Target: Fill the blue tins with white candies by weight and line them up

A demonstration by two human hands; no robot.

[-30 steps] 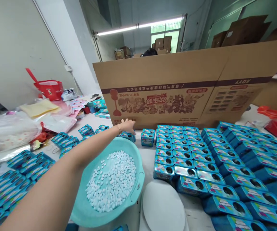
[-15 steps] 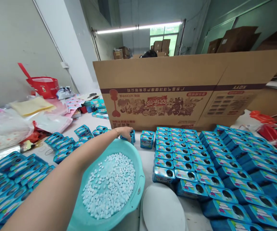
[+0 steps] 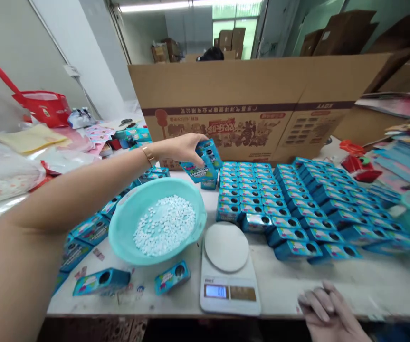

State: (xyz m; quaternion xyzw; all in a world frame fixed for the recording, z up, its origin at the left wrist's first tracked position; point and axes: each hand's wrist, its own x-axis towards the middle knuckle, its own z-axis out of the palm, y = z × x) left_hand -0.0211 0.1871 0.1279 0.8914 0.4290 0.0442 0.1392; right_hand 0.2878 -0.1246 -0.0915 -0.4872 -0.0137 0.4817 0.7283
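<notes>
With our left hand [image 3: 187,149] we grip a blue tin [image 3: 202,171], fingers and thumb clamped on it, towards the table's [image 3: 283,287] far edge, beyond a turquoise basin [image 3: 123,235] of pale tablets [image 3: 165,225]. Our blurred right hand [image 3: 328,308] is at the near edge, right of a white scale [image 3: 226,249]; we cannot tell whether its fingers are together.

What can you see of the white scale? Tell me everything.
The white scale looks plastic, with a pale round plate on top. Its front part carries a lit display, apparently reading 0.0, beside a brownish panel; the small lettering above is too blurred to read. It lies flat on the table near the front edge, right of the turquoise basin; whether they touch is unclear. Nothing rests on the plate, and neither the left hand nor the right hand touches it.
</notes>
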